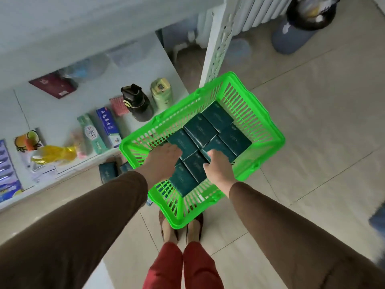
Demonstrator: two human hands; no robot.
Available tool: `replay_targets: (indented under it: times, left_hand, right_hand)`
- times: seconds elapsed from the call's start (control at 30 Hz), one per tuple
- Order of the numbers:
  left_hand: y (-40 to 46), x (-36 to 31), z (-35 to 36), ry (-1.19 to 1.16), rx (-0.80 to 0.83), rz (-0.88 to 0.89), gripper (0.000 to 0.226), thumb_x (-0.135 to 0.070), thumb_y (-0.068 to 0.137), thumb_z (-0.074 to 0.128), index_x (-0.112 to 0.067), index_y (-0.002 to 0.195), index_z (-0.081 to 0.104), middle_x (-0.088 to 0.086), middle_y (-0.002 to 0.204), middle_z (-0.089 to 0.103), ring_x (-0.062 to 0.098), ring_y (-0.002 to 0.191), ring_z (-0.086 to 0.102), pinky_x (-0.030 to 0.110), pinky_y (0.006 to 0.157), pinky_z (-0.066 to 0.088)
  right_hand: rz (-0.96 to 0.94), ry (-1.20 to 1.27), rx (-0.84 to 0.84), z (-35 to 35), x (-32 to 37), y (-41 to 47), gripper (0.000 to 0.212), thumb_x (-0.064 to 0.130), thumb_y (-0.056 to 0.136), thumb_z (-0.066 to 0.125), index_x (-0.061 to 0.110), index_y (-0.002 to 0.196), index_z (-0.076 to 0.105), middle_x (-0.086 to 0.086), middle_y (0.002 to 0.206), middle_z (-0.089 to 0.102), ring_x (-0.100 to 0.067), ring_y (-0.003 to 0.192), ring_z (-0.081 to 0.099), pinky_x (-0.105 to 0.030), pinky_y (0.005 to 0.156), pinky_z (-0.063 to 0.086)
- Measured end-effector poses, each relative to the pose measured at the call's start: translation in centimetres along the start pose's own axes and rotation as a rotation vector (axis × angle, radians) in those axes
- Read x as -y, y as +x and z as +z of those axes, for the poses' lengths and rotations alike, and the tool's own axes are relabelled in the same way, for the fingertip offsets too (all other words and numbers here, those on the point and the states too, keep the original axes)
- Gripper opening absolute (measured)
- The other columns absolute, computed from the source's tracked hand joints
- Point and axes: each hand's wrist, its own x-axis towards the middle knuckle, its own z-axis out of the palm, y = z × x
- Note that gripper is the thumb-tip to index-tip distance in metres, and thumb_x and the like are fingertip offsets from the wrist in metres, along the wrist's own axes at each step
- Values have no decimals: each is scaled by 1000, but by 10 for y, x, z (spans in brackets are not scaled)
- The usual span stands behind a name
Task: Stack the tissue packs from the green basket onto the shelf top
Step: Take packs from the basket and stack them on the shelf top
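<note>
A bright green slatted basket (256, 122) sits on the tiled floor in front of my feet. Several dark green tissue packs (200, 130) lie flat inside it, side by side. Both my hands are down in the basket. My left hand (164, 155) curls over a pack at the basket's left side. My right hand (218, 165) grips a pack near the middle, thumb on its near edge. The white shelf (52, 117) stands to the left. Two more dark green packs (108, 172) show below its front edge.
The shelf board carries toothpaste boxes (106, 126), a black bottle (137, 105), a pale green bottle (161, 94), a maroon booklet (53, 85) and yellow gloves (54, 155). A white lattice panel (216, 44) and a radiator stand behind the basket, with a lined bin (300, 28) at the far right.
</note>
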Motion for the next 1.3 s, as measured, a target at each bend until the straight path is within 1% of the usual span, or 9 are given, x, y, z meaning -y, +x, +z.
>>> replay_targets:
  times: [0.13, 0.33, 0.47, 0.63, 0.73, 0.83, 1.03, 1.2, 1.3]
  left_hand:
    - [54, -5, 17, 41, -60, 34, 54, -19, 88, 57, -19, 139, 39, 3, 137, 46, 23, 124, 44, 38, 98, 44]
    - [139, -18, -5, 84, -255, 90, 66, 2, 81, 61, -15, 141, 39, 4, 138, 43, 24, 124, 43, 37, 96, 41]
    - [179, -26, -6, 288, -227, 158, 58, -4, 85, 60, -13, 139, 40, 5, 132, 47, 25, 120, 47, 36, 98, 39]
    - [185, -27, 1, 402, -210, 207, 61, -18, 82, 69, -16, 135, 39, 2, 122, 52, 25, 109, 52, 39, 95, 37]
    - [175, -22, 5, 486, -156, 207, 41, -17, 86, 63, -15, 125, 51, 2, 115, 57, 25, 110, 51, 37, 95, 37]
    - [148, -15, 2, 413, -151, 93, 31, -25, 85, 65, -18, 115, 60, 2, 115, 56, 24, 113, 47, 36, 93, 38]
    - [15, 7, -51, 60, -330, -142, 51, -45, 75, 70, -20, 116, 53, 3, 113, 57, 27, 110, 49, 40, 92, 36]
    - [-144, 44, -133, -171, -489, -319, 65, -37, 67, 80, -15, 123, 54, 9, 108, 63, 33, 109, 55, 45, 89, 40]
    - [-243, 81, -167, -298, -572, -427, 62, -38, 67, 81, -16, 119, 55, 9, 95, 62, 34, 97, 58, 39, 74, 39]
  right_hand:
    - [65, -104, -159, 3, -25, 40, 48, 10, 92, 58, 7, 138, 45, -14, 138, 48, -31, 126, 45, -36, 109, 32]
    - [170, -270, -49, 9, -55, 84, 46, 17, 90, 64, 5, 129, 41, -16, 135, 45, -33, 123, 48, -37, 100, 42]
    - [137, -373, -112, 26, -55, 94, 40, 21, 94, 61, 8, 127, 42, -13, 129, 50, -30, 117, 52, -36, 86, 51]
    - [144, -409, -18, 34, -60, 93, 63, 31, 85, 75, 12, 130, 34, -12, 118, 64, -30, 114, 53, -37, 87, 47]
    - [148, -440, 53, 28, -63, 86, 64, 41, 79, 78, 12, 125, 45, -8, 120, 63, -29, 120, 47, -36, 90, 46]
    - [119, -399, 10, 13, -60, 67, 43, 34, 80, 74, 15, 112, 54, -5, 121, 59, -28, 121, 44, -38, 89, 42]
    - [-60, -34, -106, -53, -23, -10, 54, 30, 75, 78, 15, 115, 45, -6, 111, 49, -30, 96, 58, -34, 71, 46]
    - [-365, 172, -232, -112, 66, -88, 58, 29, 74, 82, 16, 119, 48, 0, 112, 49, -22, 101, 57, -33, 82, 45]
    - [-520, 350, -260, -133, 140, -137, 63, 29, 71, 85, 27, 120, 44, 4, 112, 58, -17, 101, 59, -37, 84, 50]
